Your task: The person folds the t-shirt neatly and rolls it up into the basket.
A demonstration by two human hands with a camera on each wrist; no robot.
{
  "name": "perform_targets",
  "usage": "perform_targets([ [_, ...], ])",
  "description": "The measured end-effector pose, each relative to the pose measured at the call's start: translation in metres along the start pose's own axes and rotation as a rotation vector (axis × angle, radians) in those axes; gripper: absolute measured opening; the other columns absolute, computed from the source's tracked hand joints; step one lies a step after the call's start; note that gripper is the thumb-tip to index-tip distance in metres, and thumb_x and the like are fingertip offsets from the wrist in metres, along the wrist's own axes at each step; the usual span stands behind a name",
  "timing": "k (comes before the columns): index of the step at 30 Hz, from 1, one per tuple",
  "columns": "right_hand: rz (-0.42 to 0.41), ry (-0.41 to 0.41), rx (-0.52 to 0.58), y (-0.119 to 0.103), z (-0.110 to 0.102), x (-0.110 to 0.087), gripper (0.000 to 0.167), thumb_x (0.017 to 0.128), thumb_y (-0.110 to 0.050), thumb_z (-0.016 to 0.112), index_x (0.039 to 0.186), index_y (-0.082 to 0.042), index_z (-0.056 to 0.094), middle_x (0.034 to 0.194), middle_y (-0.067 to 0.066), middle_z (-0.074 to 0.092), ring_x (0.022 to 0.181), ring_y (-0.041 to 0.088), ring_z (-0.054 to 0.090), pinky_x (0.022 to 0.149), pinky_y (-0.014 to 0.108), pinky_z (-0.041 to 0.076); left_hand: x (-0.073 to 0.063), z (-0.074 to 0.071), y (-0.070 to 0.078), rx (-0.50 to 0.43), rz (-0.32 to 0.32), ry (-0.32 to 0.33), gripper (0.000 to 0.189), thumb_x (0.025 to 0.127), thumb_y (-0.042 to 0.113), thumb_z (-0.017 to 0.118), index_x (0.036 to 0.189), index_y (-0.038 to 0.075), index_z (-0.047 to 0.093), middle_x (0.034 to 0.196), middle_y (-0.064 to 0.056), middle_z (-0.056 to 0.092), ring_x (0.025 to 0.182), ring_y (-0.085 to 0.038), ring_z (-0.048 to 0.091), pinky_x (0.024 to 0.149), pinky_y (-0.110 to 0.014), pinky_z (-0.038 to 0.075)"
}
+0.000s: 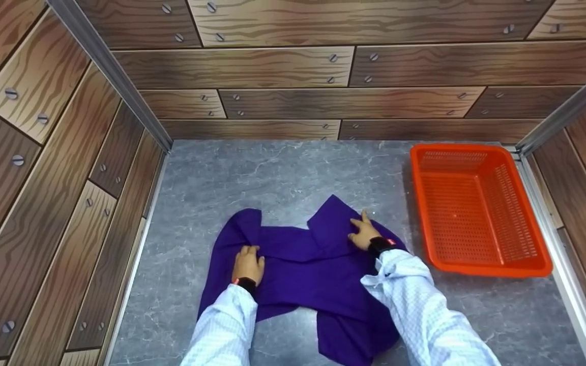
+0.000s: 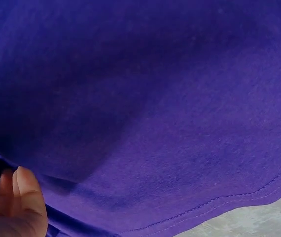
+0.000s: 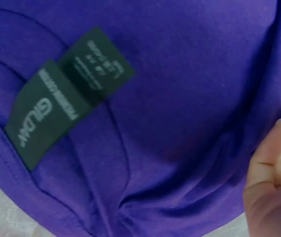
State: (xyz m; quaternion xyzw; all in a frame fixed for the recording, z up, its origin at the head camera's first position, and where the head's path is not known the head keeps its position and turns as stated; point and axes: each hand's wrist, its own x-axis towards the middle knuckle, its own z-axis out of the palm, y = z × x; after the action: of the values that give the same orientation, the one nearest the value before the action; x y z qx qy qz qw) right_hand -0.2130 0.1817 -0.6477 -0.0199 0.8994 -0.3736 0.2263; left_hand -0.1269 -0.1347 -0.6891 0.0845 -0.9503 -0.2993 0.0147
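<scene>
A purple T-shirt (image 1: pixel 293 279) lies spread and partly folded over itself on the grey marbled surface. My left hand (image 1: pixel 248 265) rests on its left part, fingertips right at a fold and thumb apart from the fingers. In the left wrist view that hand (image 2: pixel 19 205) shows at the lower left beside a dark crease; a stitched hem runs along the bottom. My right hand (image 1: pixel 364 234) lies on the upper right part with fingers spread. The right wrist view shows its thumb (image 3: pixel 268 153) against the cloth, other fingers mostly hidden, and dark neck tags (image 3: pixel 49 116) with pale lettering.
An orange-red plastic basket (image 1: pixel 428 218) with perforated sides stands to the right of the shirt. Wood-patterned panels (image 1: pixel 293 66) wall in the back and both sides. Metal strips (image 1: pixel 565 295) edge the grey surface (image 1: pixel 283 178).
</scene>
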Motion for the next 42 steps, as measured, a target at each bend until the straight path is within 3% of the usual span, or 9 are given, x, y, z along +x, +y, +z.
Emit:
perform_targets([
  [8, -0.019, -0.003, -0.135, 0.01, 0.013, -0.003, 0.059, 0.089, -0.007, 0.053, 0.139, 0.02, 0.036, 0.153, 0.03, 0.029, 0.137, 0.054, 0.032, 0.117, 0.056, 0.027, -0.01, 0.006, 0.002, -0.001, -0.058, 0.023, 0.026, 0.084, 0.008, 0.072, 0.109, -0.001, 0.069, 0.144, -0.018, 0.043, 0.116, -0.043, 0.052, 0.093, -0.053, 0.049],
  [13, -0.047, 0.051, -0.063, -0.002, 0.014, -0.012, 0.058, 0.09, -0.003, 0.054, 0.139, 0.022, 0.035, 0.151, 0.03, 0.032, 0.133, 0.054, 0.035, 0.115, 0.055, 0.03, -0.012, 0.006, 0.001, 0.064, -0.032, -0.016, 0.036, 0.085, 0.01, 0.072, 0.12, 0.0, 0.067, 0.156, -0.012, 0.031, 0.117, -0.045, 0.05, 0.089, -0.054, 0.051],
  [16, -0.142, 0.102, -0.036, -0.006, 0.015, -0.016, 0.056, 0.089, 0.0, 0.055, 0.138, 0.021, 0.037, 0.15, 0.029, 0.035, 0.127, 0.049, 0.044, 0.111, 0.053, 0.037, -0.01, 0.006, 0.0, 0.112, -0.013, -0.051, 0.041, 0.087, 0.013, 0.07, 0.126, 0.0, 0.064, 0.157, -0.011, 0.032, 0.118, -0.045, 0.049, 0.091, -0.054, 0.051],
  [19, -0.277, 0.133, -0.081, -0.005, 0.017, -0.023, 0.054, 0.088, 0.001, 0.057, 0.138, 0.017, 0.042, 0.148, 0.025, 0.041, 0.125, 0.045, 0.047, 0.109, 0.052, 0.039, -0.008, 0.006, 0.0, 0.135, -0.012, -0.073, 0.045, 0.089, 0.015, 0.067, 0.13, -0.002, 0.06, 0.155, -0.011, 0.037, 0.119, -0.044, 0.048, 0.093, -0.054, 0.049],
  [24, -0.519, 0.13, -0.293, 0.003, 0.027, -0.046, 0.05, 0.086, -0.004, 0.064, 0.133, 0.009, 0.054, 0.139, 0.019, 0.054, 0.121, 0.039, 0.051, 0.106, 0.051, 0.042, -0.004, 0.008, -0.001, 0.141, -0.013, -0.064, 0.049, 0.089, 0.014, 0.066, 0.133, -0.005, 0.056, 0.153, -0.011, 0.041, 0.12, -0.042, 0.048, 0.093, -0.054, 0.049],
  [29, -0.696, 0.126, -0.565, 0.015, 0.045, -0.062, 0.041, 0.085, -0.012, 0.068, 0.122, 0.005, 0.065, 0.126, 0.011, 0.062, 0.104, 0.029, 0.058, 0.091, 0.041, 0.051, -0.001, 0.008, 0.001, 0.138, -0.009, -0.036, 0.05, 0.089, 0.014, 0.066, 0.134, -0.006, 0.055, 0.15, -0.011, 0.044, 0.12, -0.042, 0.049, 0.093, -0.053, 0.049],
  [34, -0.7, 0.22, -0.651, 0.017, 0.062, -0.06, 0.027, 0.082, -0.013, 0.07, 0.106, -0.003, 0.074, 0.118, 0.01, 0.063, 0.095, 0.027, 0.056, 0.082, 0.039, 0.052, 0.0, 0.007, 0.003, 0.107, 0.023, 0.032, 0.046, 0.087, 0.01, 0.067, 0.128, -0.008, 0.058, 0.142, -0.016, 0.049, 0.114, -0.045, 0.052, 0.093, -0.053, 0.049],
  [38, -0.671, 0.238, -0.666, 0.006, 0.073, -0.052, 0.031, 0.081, -0.012, 0.069, 0.111, -0.01, 0.074, 0.139, 0.014, 0.054, 0.114, 0.034, 0.053, 0.09, 0.047, 0.051, 0.001, 0.009, 0.0, 0.082, 0.0, 0.077, 0.044, 0.087, 0.009, 0.067, 0.128, -0.006, 0.059, 0.137, -0.018, 0.049, 0.113, -0.044, 0.054, 0.092, -0.053, 0.049],
  [42, -0.618, 0.2, -0.704, -0.005, 0.082, -0.047, 0.042, 0.084, -0.011, 0.064, 0.124, -0.003, 0.066, 0.146, 0.014, 0.05, 0.131, 0.039, 0.047, 0.097, 0.052, 0.049, 0.0, 0.006, -0.001, 0.016, -0.066, 0.095, 0.044, 0.088, 0.008, 0.066, 0.129, -0.005, 0.059, 0.132, -0.021, 0.049, 0.112, -0.045, 0.054, 0.092, -0.053, 0.049],
])
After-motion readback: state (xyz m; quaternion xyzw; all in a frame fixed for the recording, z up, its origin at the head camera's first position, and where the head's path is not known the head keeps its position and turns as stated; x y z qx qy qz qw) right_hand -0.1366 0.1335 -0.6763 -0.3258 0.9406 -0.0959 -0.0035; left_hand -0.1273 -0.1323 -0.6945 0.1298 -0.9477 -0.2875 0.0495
